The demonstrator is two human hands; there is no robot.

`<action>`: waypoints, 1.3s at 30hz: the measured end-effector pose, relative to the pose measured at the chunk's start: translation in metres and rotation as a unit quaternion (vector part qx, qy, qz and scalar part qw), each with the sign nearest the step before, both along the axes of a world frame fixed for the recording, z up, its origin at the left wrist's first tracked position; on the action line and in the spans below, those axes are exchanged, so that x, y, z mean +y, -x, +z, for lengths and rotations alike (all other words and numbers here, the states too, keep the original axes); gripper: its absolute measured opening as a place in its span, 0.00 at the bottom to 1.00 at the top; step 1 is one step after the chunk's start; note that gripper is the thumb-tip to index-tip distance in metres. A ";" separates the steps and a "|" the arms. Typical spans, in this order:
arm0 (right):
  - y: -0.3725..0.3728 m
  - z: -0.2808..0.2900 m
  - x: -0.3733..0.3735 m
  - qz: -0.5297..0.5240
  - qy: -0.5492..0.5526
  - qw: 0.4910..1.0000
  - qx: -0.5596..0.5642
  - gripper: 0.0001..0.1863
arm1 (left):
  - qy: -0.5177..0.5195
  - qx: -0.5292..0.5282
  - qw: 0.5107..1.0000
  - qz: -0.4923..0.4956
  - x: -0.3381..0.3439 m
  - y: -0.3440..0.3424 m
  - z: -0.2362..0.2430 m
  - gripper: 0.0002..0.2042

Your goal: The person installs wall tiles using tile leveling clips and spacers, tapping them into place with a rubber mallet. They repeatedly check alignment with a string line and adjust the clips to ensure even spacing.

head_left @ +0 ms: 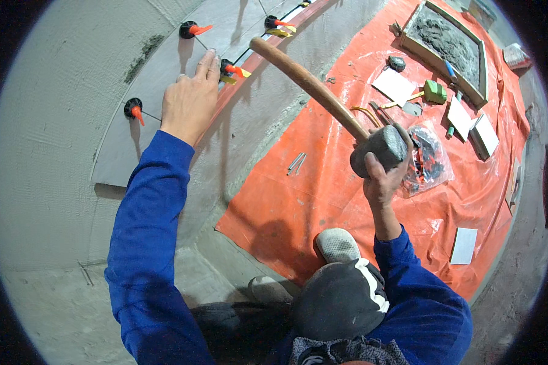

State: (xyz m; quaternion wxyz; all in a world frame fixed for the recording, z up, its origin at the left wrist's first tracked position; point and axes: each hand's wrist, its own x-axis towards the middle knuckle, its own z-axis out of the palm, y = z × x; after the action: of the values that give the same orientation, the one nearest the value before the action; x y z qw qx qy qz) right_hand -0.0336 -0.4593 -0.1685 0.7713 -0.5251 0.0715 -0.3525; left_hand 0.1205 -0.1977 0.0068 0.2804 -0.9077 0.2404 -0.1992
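My left hand (190, 100) lies on the grey wall tiles (119, 155), palm down with its fingers stretched out. Its fingertips are beside a black tile-levelling clip with an orange knob (228, 68). Similar clips sit along the tile joints, one above the hand (189, 30) and one lower to the left (133, 109). A reddish strip (226, 97) runs along the tiles' edge. In my right hand (380, 185) is a mallet (313, 90), gripped round its dark head. Its wooden handle points up and left, the free end near the wall.
An orange plastic sheet (274, 201) covers the floor on the right. On it are a wooden-framed tray of wet mortar (482, 85), a clear bag of clips (429, 158), a green tool (435, 92), white tile pieces (463, 246) and small metal rods (296, 163).
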 end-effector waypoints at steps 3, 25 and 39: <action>-0.004 -0.003 0.005 0.026 -0.021 0.999 -0.007 0.41 | -0.013 -0.003 1.000 -0.010 -0.004 -0.015 -0.004 0.23; -0.015 0.005 0.012 -0.017 0.038 0.999 0.013 0.40 | -0.032 -0.014 0.999 0.002 -0.011 -0.028 -0.007 0.19; -0.010 0.008 0.012 0.007 -0.053 0.998 -0.028 0.40 | -0.061 -0.026 0.998 0.017 -0.014 -0.026 -0.006 0.18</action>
State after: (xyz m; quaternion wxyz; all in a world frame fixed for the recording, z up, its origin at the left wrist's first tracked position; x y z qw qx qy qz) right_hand -0.0234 -0.4469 -0.1600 0.8020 -0.4741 0.0645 -0.3576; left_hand 0.1464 -0.2116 0.0010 0.3449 -0.8873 0.2296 -0.2026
